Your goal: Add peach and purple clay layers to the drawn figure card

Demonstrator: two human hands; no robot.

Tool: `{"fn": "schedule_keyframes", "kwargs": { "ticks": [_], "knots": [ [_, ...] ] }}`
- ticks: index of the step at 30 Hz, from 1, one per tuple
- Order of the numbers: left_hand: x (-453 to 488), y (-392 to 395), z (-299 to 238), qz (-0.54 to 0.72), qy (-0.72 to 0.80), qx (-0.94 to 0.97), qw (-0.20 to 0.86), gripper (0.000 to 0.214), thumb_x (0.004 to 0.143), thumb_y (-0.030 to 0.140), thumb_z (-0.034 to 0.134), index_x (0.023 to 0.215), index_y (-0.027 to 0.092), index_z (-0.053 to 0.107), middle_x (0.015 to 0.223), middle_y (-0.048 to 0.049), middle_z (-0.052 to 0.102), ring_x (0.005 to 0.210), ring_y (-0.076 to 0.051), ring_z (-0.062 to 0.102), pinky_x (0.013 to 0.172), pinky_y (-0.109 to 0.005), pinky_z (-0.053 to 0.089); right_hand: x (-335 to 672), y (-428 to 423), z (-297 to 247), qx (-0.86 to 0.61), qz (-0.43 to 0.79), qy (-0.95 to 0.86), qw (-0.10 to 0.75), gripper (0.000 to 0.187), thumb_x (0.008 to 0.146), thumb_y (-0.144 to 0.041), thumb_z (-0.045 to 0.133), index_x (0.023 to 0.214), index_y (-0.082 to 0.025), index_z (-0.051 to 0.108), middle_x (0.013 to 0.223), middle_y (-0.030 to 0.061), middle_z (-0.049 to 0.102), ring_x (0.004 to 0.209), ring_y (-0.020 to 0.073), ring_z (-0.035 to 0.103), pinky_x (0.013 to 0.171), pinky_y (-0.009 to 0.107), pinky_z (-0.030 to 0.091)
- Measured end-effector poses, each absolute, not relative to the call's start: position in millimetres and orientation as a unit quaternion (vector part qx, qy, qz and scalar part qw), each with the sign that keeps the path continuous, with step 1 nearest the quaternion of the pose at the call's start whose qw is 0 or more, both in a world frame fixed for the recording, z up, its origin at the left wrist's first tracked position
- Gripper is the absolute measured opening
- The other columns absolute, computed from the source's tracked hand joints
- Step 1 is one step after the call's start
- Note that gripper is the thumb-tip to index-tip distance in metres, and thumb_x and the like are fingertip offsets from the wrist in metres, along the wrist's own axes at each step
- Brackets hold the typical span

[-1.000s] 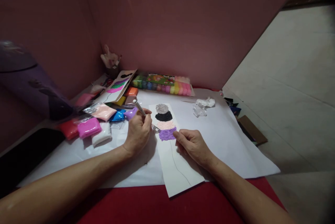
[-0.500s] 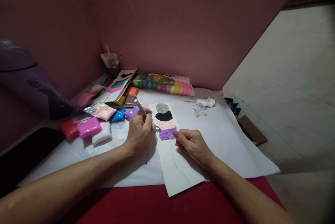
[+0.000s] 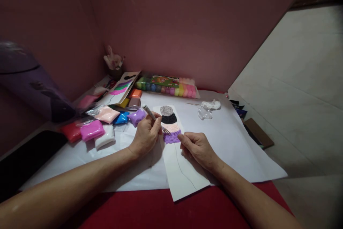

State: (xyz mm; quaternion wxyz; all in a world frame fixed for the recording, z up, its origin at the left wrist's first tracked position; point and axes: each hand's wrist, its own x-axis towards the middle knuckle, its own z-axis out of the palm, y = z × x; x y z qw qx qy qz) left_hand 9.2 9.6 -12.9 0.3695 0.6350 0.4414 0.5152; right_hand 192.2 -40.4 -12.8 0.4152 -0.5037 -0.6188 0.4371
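Observation:
A small fork (image 3: 166, 130) with a patterned handle is gripped in my left hand (image 3: 146, 134), its tines over the purple clay (image 3: 172, 137). This purple band is the lowest of several textured clay bands on a long white card (image 3: 184, 175); above it come pale peach (image 3: 171, 127), black (image 3: 169, 118) and grey (image 3: 166, 110) ones. Below the purple, a thin curved pencil line runs down the card. My right hand (image 3: 197, 147) rests at the card's right side, closed, thumb at the purple band's right end. What its fingers pinch, if anything, is hidden.
Several clay packets, among them a pink one (image 3: 92, 130) and a purple one (image 3: 137, 116), lie left. Behind stand a second decorated card (image 3: 120, 89) and a clay pack (image 3: 166, 85). A crumpled white piece (image 3: 211, 104) lies right; a black object (image 3: 34, 157) is front left.
My left hand has moved slightly right with the fork, whose tines now lie further over the purple band. More of the purple packet shows. My right hand has stayed in place.

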Motion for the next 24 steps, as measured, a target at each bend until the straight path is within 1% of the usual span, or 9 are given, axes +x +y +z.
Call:
{"fn": "schedule_keyframes", "kwargs": {
  "ticks": [5, 16, 24],
  "knots": [
    [9.2, 8.2, -11.3, 0.514, 0.441, 0.638, 0.366, 0.01, 0.092, 0.029, 0.05, 0.087, 0.021, 0.053, 0.054, 0.0041, 0.054, 0.046, -0.012, 0.052, 0.049, -0.026, 0.041, 192.5, -40.6, -13.7, -0.503, 0.443, -0.616, 0.414, 0.05, 0.088, -0.056, 0.057, 0.055, -0.019, 0.054, 0.043, -0.0023, 0.05, 0.042, 0.0105, 0.049, 0.044, 0.024, 0.041],
    [8.7, 10.1, -12.6, 0.531, 0.45, 0.639, 0.327, 0.009, 0.091, 0.028, 0.049, 0.09, 0.021, 0.054, 0.059, 0.005, 0.052, 0.051, -0.012, 0.052, 0.052, -0.026, 0.042, 191.9, -40.9, -11.4, -0.507, 0.431, -0.624, 0.41, 0.05, 0.088, -0.056, 0.057, 0.055, -0.018, 0.055, 0.045, -0.0014, 0.053, 0.043, 0.0109, 0.052, 0.045, 0.024, 0.041],
    [6.0, 12.4, -16.5, 0.539, 0.469, 0.637, 0.289, 0.009, 0.09, 0.027, 0.049, 0.092, 0.021, 0.055, 0.063, 0.004, 0.053, 0.055, -0.013, 0.051, 0.057, -0.026, 0.041, 192.3, -40.7, -12.1, -0.504, 0.435, -0.622, 0.412, 0.051, 0.088, -0.056, 0.057, 0.054, -0.018, 0.054, 0.044, -0.002, 0.052, 0.042, 0.0106, 0.05, 0.045, 0.024, 0.041]
  ]
}}
